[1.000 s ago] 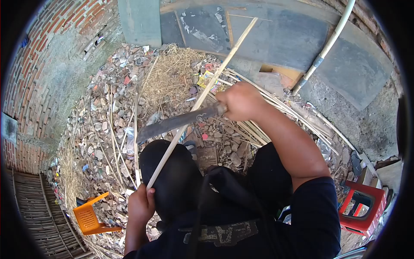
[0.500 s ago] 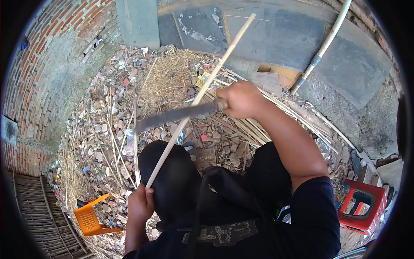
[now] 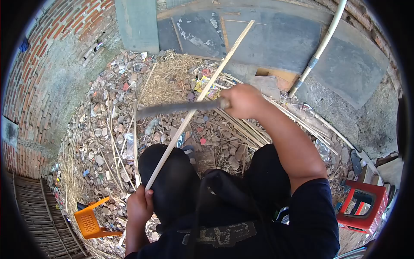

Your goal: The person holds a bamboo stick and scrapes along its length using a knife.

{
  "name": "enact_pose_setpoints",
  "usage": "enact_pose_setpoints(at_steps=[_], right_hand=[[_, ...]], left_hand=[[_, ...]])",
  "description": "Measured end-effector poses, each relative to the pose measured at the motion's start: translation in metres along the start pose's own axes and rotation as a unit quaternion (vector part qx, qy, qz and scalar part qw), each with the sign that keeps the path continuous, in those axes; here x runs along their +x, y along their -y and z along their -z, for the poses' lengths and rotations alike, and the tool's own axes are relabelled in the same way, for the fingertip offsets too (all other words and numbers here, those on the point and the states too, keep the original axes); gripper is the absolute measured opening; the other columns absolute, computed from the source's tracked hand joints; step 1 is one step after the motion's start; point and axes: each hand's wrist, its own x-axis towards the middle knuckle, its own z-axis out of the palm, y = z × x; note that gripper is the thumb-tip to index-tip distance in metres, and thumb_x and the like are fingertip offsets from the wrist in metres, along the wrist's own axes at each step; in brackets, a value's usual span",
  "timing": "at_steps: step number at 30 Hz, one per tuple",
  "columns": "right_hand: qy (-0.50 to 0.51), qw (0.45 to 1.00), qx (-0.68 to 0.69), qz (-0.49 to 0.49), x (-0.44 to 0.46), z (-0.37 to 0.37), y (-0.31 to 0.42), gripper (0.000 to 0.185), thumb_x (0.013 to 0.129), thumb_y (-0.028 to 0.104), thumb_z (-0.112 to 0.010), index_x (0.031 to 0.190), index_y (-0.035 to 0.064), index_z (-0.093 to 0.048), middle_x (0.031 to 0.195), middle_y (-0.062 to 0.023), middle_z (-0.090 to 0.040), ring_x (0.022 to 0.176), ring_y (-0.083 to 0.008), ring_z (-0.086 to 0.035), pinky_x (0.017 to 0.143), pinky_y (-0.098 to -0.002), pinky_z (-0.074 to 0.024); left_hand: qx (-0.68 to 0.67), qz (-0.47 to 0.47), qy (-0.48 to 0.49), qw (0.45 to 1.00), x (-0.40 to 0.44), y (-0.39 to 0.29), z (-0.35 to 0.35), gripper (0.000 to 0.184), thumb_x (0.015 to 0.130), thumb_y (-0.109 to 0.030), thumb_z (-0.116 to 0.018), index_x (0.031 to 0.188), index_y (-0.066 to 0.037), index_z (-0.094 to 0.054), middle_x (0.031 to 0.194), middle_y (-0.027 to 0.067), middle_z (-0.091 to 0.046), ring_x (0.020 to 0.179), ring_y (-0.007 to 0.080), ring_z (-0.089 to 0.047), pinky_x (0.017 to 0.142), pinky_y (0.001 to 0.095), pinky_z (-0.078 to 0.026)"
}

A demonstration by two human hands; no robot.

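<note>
A long pale bamboo strip (image 3: 174, 141) slants up and away across my bent knee. Its lower end is in my closed left hand (image 3: 139, 205), with the thumb along the strip. My right hand (image 3: 243, 101) is wrapped around the handle of a machete (image 3: 166, 108). The dark blade points left and crosses the strip around its middle; it is slightly blurred. Whether the edge touches the strip I cannot tell. Near the far end, the strip shows a lengthwise line.
Rubble and litter cover the ground (image 3: 233, 151). More bamboo strips (image 3: 252, 131) lie ahead to the right, and thin ones stand left. An orange plastic chair (image 3: 90, 222) is at lower left, a red plastic stool (image 3: 366, 207) at right. A brick wall (image 3: 47, 64) rises at left.
The machete blade has turned a little, its tip now higher in view and the blade closer to level. Both hands keep their hold, and the strip has hardly moved.
</note>
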Motion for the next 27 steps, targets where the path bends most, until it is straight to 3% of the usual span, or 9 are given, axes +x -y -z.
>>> enact_pose_setpoints(at_steps=[2, 5, 6, 10, 13, 16, 19, 23, 27], right_hand=[[0.037, 0.997, -0.051, 0.039, 0.000, 0.006, 0.018, 0.022, 0.082, 0.025, -0.073, 0.096, 0.0072, -0.071, 0.084, -0.0171, -0.072, 0.080, -0.0356, -0.069, 0.076, -0.0445, -0.0552], [0.013, 0.986, 0.159, -0.040, 0.020, -0.019, -0.028, 0.029, 0.081, 0.026, -0.071, 0.103, 0.0069, -0.071, 0.101, -0.0186, -0.074, 0.094, -0.0397, -0.070, 0.084, -0.0484, -0.0560], [0.044, 0.968, 0.211, -0.129, 0.028, -0.014, -0.037, 0.032, 0.081, 0.028, -0.071, 0.103, 0.0042, -0.070, 0.103, -0.0218, -0.073, 0.098, -0.0407, -0.069, 0.087, -0.0487, -0.0550], [0.023, 0.987, 0.078, -0.141, 0.023, -0.020, -0.041, 0.030, 0.083, 0.027, -0.068, 0.103, 0.0043, -0.070, 0.100, -0.0216, -0.072, 0.094, -0.0410, -0.069, 0.084, -0.0481, -0.0553], [-0.027, 0.990, 0.110, -0.083, 0.010, -0.012, -0.022, 0.031, 0.080, 0.027, -0.075, 0.098, 0.0032, -0.070, 0.084, -0.0183, -0.071, 0.081, -0.0382, -0.068, 0.078, -0.0467, -0.0545], [0.046, 0.999, 0.019, 0.019, -0.001, 0.002, 0.013, 0.027, 0.077, 0.021, -0.073, 0.101, 0.0082, -0.073, 0.087, -0.0162, -0.073, 0.082, -0.0362, -0.070, 0.078, -0.0470, -0.0559], [0.096, 0.995, 0.017, 0.035, 0.003, 0.008, 0.021, 0.030, 0.075, 0.017, -0.072, 0.105, 0.0118, -0.075, 0.090, -0.0148, -0.075, 0.083, -0.0335, -0.071, 0.078, -0.0456, -0.0568], [0.014, 0.960, 0.218, -0.174, 0.032, -0.026, -0.054, 0.024, 0.082, 0.024, -0.067, 0.100, 0.0107, -0.074, 0.090, -0.0154, -0.073, 0.085, -0.0336, -0.071, 0.079, -0.0469, -0.0561], [-0.038, 0.983, 0.106, -0.145, 0.022, -0.036, -0.061, 0.025, 0.081, 0.023, -0.069, 0.101, 0.0082, -0.073, 0.090, -0.0164, -0.073, 0.085, -0.0339, -0.071, 0.079, -0.0475, -0.0555]], left_hand=[[0.014, -0.009, -0.008, 1.000, 0.000, 0.006, -0.002, 0.034, 0.105, -0.031, -0.053, 0.086, -0.003, -0.050, 0.066, 0.0259, -0.059, 0.064, 0.0513, -0.060, 0.055, 0.0581, -0.043], [0.009, 0.008, -0.014, 1.000, -0.006, 0.008, -0.004, 0.034, 0.104, -0.032, -0.055, 0.086, -0.003, -0.050, 0.067, 0.0263, -0.060, 0.064, 0.0514, -0.060, 0.055, 0.0588, -0.044], [0.002, 0.013, -0.021, 1.000, -0.004, 0.007, -0.005, 0.034, 0.104, -0.032, -0.055, 0.086, -0.003, -0.050, 0.068, 0.0264, -0.061, 0.064, 0.0515, -0.060, 0.055, 0.0591, -0.044], [0.042, 0.028, -0.006, 0.999, -0.003, -0.001, 0.004, 0.035, 0.105, -0.032, -0.054, 0.086, -0.003, -0.049, 0.068, 0.0267, -0.061, 0.064, 0.0521, -0.060, 0.056, 0.0595, -0.045], [0.033, 0.021, 0.004, 0.999, -0.003, 0.000, 0.003, 0.036, 0.105, -0.033, -0.054, 0.086, -0.003, -0.049, 0.068, 0.0266, -0.061, 0.065, 0.0522, -0.061, 0.056, 0.0594, -0.045], [0.033, 0.009, 0.005, 0.999, 0.001, -0.002, 0.002, 0.036, 0.105, -0.033, -0.053, 0.086, -0.003, -0.049, 0.068, 0.0263, -0.061, 0.065, 0.0524, -0.061, 0.056, 0.0594, -0.045], [0.042, 0.006, -0.001, 0.999, 0.003, 0.000, 0.002, 0.036, 0.105, -0.034, -0.053, 0.087, -0.003, -0.049, 0.068, 0.0262, -0.061, 0.065, 0.0525, -0.060, 0.056, 0.0594, -0.045], [0.035, 0.010, -0.017, 0.999, -0.001, 0.003, -0.002, 0.036, 0.106, -0.035, -0.052, 0.089, -0.003, -0.050, 0.070, 0.0267, -0.061, 0.065, 0.0516, -0.061, 0.056, 0.0594, -0.045], [0.062, 0.008, 0.000, 0.998, -0.001, 0.002, 0.009, 0.034, 0.106, -0.034, -0.052, 0.092, -0.002, -0.053, 0.070, 0.0261, -0.062, 0.065, 0.0511, -0.062, 0.056, 0.0591, -0.046]])
